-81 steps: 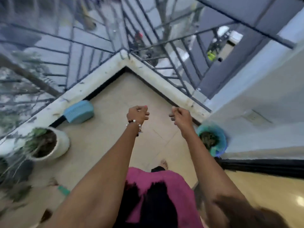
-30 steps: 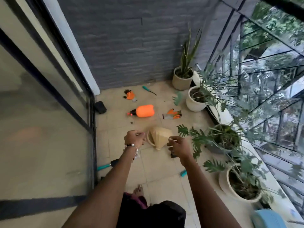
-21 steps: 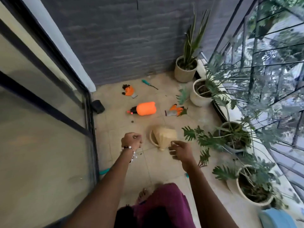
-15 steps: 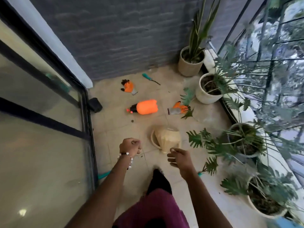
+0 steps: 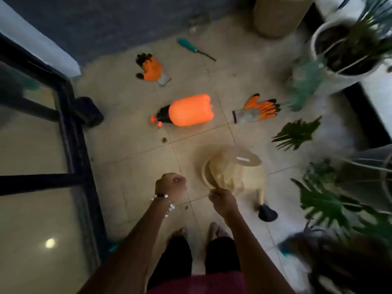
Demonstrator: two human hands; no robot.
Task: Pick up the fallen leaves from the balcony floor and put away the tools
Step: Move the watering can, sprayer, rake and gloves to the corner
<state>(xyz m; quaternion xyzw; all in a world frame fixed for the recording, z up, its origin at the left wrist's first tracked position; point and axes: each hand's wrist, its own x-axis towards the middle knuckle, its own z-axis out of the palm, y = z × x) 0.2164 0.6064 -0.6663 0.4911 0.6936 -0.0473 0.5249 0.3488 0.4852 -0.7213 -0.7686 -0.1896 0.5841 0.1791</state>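
I look straight down at the balcony floor. My left hand [image 5: 170, 185] and my right hand [image 5: 222, 201] hang curled into fists above the tiles, holding nothing I can see. On the floor lie an orange spray bottle [image 5: 191, 110], an orange glove [image 5: 151, 68], a second orange glove [image 5: 257, 110] and a teal-handled screwdriver [image 5: 192, 47]. A fallen green leaf [image 5: 297, 133] lies at the right. A beige container [image 5: 231, 166] lies tipped over just beyond my right hand. Small bits of debris [image 5: 163, 140] dot the tiles.
A glass sliding door with a black frame [image 5: 70, 145] runs along the left, with a black object [image 5: 89, 111] at its foot. A white pot [image 5: 343, 54], a beige pot [image 5: 277, 15] and leafy plants [image 5: 331, 200] crowd the right side. My bare feet [image 5: 199, 232] stand on the tiles.
I have turned from the railing corner and walked toward the tools, and my view has tilted down. The spray bottle, gloves and beige container are now close below me. Both hands stay curled.
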